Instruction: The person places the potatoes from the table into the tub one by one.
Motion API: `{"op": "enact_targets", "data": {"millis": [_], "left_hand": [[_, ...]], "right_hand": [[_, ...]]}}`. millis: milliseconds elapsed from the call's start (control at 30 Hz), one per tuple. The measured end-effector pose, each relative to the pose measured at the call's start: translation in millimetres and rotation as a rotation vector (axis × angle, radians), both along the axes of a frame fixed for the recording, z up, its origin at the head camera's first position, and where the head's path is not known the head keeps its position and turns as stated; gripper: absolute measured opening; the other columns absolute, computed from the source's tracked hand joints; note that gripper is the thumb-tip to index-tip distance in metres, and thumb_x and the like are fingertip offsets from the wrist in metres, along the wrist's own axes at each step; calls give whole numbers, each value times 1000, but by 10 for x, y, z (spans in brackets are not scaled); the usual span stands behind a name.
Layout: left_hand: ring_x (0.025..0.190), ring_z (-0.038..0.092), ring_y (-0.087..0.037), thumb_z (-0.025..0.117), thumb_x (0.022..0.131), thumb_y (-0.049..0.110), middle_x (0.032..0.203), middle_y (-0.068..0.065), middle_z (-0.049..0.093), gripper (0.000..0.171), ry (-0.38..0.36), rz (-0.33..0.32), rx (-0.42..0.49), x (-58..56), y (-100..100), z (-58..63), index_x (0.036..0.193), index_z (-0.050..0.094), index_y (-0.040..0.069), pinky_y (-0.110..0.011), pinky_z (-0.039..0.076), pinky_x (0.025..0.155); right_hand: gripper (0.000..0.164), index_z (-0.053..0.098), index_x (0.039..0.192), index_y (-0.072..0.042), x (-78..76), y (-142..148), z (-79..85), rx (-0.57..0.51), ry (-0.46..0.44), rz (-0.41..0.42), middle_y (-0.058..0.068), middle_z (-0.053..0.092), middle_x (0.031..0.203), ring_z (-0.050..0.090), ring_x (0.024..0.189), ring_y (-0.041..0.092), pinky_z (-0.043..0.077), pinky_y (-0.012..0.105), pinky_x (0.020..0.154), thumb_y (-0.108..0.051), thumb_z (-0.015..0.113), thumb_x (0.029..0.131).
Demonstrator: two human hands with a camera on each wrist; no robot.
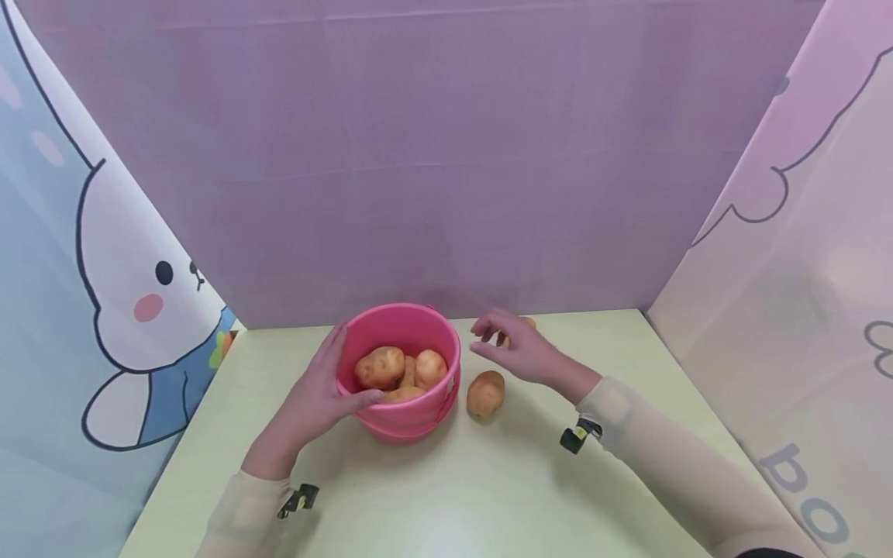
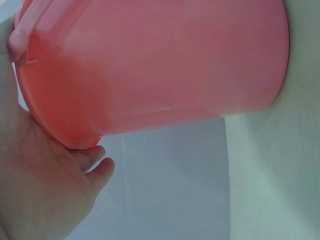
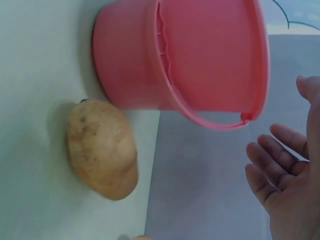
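A pink bucket [image 1: 398,425] stands upright with several potatoes [image 1: 380,367] inside. My left hand [image 1: 314,395] holds the bucket at its left side, thumb along the front rim and fingers round the left edge. My right hand [image 1: 519,349], relaxed and holding nothing, hovers right of the bucket with fingers toward it. Under and behind that hand a potato [image 1: 531,321] shows only partly. Nearer to me, one more potato [image 1: 485,394] lies on the table close to the bucket, seen large in the right wrist view as a brown potato [image 3: 102,150].
The bucket's handle [image 3: 187,110] hangs down along its right side. A pale table [image 1: 432,504] lies beneath everything. Purple cloth [image 1: 446,170] closes off the back, and printed cloths stand at the left [image 1: 132,325] and right [image 1: 802,310].
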State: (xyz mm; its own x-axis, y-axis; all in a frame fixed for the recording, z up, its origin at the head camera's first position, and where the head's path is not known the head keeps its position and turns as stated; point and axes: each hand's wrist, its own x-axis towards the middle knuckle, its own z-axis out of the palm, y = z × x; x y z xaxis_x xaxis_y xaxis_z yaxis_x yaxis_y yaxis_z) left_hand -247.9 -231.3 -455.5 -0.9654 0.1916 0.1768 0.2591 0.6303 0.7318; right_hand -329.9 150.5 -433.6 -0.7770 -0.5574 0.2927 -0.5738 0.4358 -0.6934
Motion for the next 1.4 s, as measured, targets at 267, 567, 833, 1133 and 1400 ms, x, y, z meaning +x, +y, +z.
{"op": "enact_targets", "data": {"millis": [267,567,833,1133,1400], "left_hand": [[163,26,-45,94,85,54,184,-8,13,130,8,-11,20,-3,3,-16,180,9,27,-69,55,107],[164,26,-43,94,82,62,184,-4,13,133,3,-8,32,2,2,0,180,12,27,-67,57,105],[163,27,-43,93,81,64,184,-5,14,132,3,-7,32,4,2,7,180,12,31,-66,59,103],[163,25,-45,93,83,60,184,-7,13,129,18,-14,22,0,-4,2,180,14,26,-69,57,105],[164,25,-46,94,85,53,184,-8,12,127,17,-19,23,-3,-6,1,180,14,27,-69,56,105]], "right_hand": [[20,74,123,-15,-3,193,-208,-20,15,-29,-1,71,117,65,107,18,59,47,91,-24,79,106],[21,71,124,-14,50,289,-435,-48,23,-40,1,67,120,68,109,22,57,49,89,-20,79,105],[21,71,124,-13,82,310,-647,-70,17,-47,2,69,120,69,112,33,57,56,89,-19,79,105],[40,66,133,-13,97,313,-869,11,60,-29,4,59,135,63,122,38,58,56,97,-29,84,101],[62,60,144,-12,99,269,-973,45,28,-19,6,57,148,54,143,34,50,61,116,-38,90,96]]}}
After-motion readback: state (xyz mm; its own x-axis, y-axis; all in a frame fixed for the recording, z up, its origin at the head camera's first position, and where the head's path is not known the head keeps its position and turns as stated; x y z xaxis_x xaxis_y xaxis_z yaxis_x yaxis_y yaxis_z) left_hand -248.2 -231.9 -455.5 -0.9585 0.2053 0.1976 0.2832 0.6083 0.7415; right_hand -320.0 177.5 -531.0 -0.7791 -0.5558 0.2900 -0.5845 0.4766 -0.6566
